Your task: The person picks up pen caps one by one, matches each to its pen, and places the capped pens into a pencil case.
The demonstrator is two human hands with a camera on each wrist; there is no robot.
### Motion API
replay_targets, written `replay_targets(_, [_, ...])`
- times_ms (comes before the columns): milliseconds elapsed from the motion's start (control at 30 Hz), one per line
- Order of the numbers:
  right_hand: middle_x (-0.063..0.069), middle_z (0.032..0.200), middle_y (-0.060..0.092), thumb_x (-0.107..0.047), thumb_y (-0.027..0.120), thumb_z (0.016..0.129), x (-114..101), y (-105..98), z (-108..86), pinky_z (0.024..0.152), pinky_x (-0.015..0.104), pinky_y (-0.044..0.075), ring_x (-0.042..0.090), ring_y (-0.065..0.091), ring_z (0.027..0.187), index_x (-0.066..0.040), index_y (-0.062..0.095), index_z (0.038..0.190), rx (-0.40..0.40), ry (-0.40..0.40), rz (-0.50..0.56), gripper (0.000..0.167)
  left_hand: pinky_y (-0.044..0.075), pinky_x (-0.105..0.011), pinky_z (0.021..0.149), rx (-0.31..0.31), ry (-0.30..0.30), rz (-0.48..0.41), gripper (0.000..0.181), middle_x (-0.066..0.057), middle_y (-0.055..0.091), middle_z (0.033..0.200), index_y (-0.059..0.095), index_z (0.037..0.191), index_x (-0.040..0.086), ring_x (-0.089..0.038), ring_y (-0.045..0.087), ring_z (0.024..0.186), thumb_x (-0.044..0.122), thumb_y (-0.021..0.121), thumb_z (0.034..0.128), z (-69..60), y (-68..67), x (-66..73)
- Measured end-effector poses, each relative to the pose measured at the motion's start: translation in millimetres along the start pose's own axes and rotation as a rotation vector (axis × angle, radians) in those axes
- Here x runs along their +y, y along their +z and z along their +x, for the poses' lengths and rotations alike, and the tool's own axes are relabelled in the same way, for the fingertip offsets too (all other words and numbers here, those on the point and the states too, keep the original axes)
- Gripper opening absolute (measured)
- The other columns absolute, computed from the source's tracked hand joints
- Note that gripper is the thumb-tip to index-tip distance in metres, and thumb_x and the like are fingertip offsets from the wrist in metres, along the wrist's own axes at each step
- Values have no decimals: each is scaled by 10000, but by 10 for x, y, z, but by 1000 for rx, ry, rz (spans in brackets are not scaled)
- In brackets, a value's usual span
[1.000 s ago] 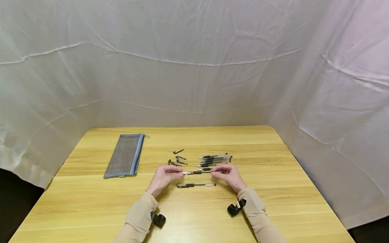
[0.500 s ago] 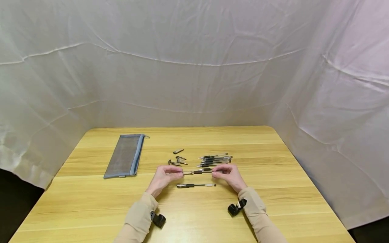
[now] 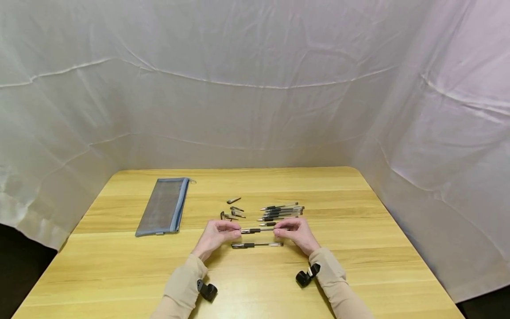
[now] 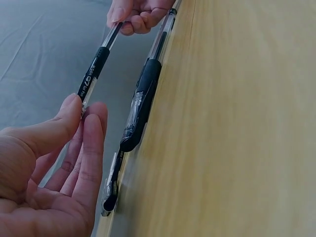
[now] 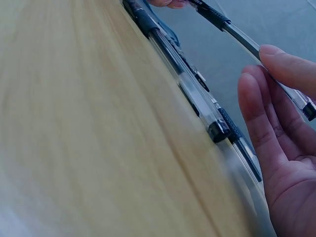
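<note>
A gel pen (image 3: 256, 230) with a black grip is held level between my two hands. My left hand (image 3: 215, 238) pinches its cap end between thumb and fingertips. My right hand (image 3: 300, 235) pinches the clear barrel near the tail, whose black end plug (image 5: 309, 110) sticks out past the fingers in the right wrist view. The left wrist view shows the pen (image 4: 94, 69) raised off the table. Just in front of the hands, a capped gel pen (image 3: 256, 245) lies crosswise on the table.
Beyond the right hand lie several uncapped pens (image 3: 283, 211), side by side. Several loose pen caps (image 3: 237, 214) are scattered behind the left hand. A grey mesh zip pouch (image 3: 161, 207) with blue edging lies flat at the left. Pale fabric (image 3: 255, 110) hangs around the wooden table (image 3: 358, 266).
Both hands have shifted slightly toward the table's near side, carrying the pen with them. The right hand has also come slightly left. The pouch and the pens on the table have stayed put.
</note>
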State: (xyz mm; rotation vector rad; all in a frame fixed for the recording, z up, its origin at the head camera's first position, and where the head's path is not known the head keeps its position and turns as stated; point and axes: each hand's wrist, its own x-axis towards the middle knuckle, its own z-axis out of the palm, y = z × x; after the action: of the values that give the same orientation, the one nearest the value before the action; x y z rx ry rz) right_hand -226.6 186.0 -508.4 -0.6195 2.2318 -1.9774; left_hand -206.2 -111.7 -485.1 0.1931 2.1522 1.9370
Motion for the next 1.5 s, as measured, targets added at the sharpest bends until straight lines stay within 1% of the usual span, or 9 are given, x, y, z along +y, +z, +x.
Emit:
replay_targets(167, [-69, 853, 760, -15, 753, 859, -19, 32, -3, 697, 276, 618, 92, 712, 698, 202, 657, 1053, -15, 17, 87, 306, 586, -226, 788, 2, -1, -14, 295, -136, 767, 980, 700, 1108, -91, -104, 710, 797, 43, 772, 855, -5, -2, -9])
replay_targets(333, [-58, 835, 760, -18, 749, 866, -37, 56, 13, 675, 288, 616, 98, 703, 670, 199, 667, 1039, -12, 1, 97, 288, 587, -226, 791, 22, 17, -6, 284, -177, 758, 1013, 702, 1093, -87, -107, 713, 798, 35, 775, 848, -23, 2, 0])
replay_targets(767, [-33, 829, 753, -8, 744, 865, -11, 45, 17, 656, 279, 615, 89, 694, 662, 230, 640, 1025, -39, -16, 129, 304, 593, -232, 735, 6, 58, 48, 255, -202, 756, 942, 714, 1059, -88, -121, 708, 749, 7, 779, 832, -12, 8, 4])
replay_targets(1000, [33, 928, 782, -112, 783, 860, -38, 21, 25, 755, 255, 607, 76, 718, 773, 123, 699, 1077, -46, 42, 1, 332, 595, -223, 792, 17, 51, 58, 257, -215, 755, 1018, 715, 1084, -79, -149, 738, 820, 23, 766, 854, 5, -26, -6])
replay_targets(1167, [295, 1062, 720, -58, 734, 887, -47, -52, -6, 813, 256, 609, 82, 729, 847, 136, 670, 1139, -93, 63, -17, 325, 579, -196, 805, 24, 41, 88, 283, -208, 749, 1053, 703, 1111, -83, -120, 720, 836, 43, 761, 865, -13, -79, -18])
replay_targets(1233, [353, 1079, 688, -48, 728, 888, -50, -75, -12, 814, 251, 609, 76, 728, 845, 135, 670, 1141, -101, 70, -38, 318, 577, -200, 791, 21, 46, 110, 278, -213, 748, 1041, 705, 1106, -84, -129, 714, 825, 49, 761, 868, -23, -104, -23])
replay_targets(1367, [291, 1049, 721, -79, 757, 870, -67, -90, -3, 797, 208, 587, 35, 699, 830, 62, 726, 1083, -87, 54, -194, 258, 562, -213, 739, 6, 99, 228, 226, -207, 754, 977, 733, 1046, -59, -149, 688, 793, 64, 774, 861, -29, -125, -22])
replay_targets(1433, [211, 1028, 745, -107, 778, 856, -74, -86, -7, 806, 191, 564, 31, 679, 842, 5, 753, 1049, -74, 33, -296, 225, 542, -208, 718, 15, 127, 313, 176, -177, 761, 936, 754, 997, -25, -137, 668, 781, 64, 785, 849, -30, -116, -19])
replay_targets(1500, [164, 1002, 756, -117, 798, 838, -85, -80, -18, 806, 193, 553, 50, 671, 846, -29, 766, 1020, -68, 20, -352, 204, 518, -195, 697, 36, 142, 390, 128, -135, 760, 894, 771, 950, 12, -120, 643, 764, 61, 796, 835, -30, -101, -20])
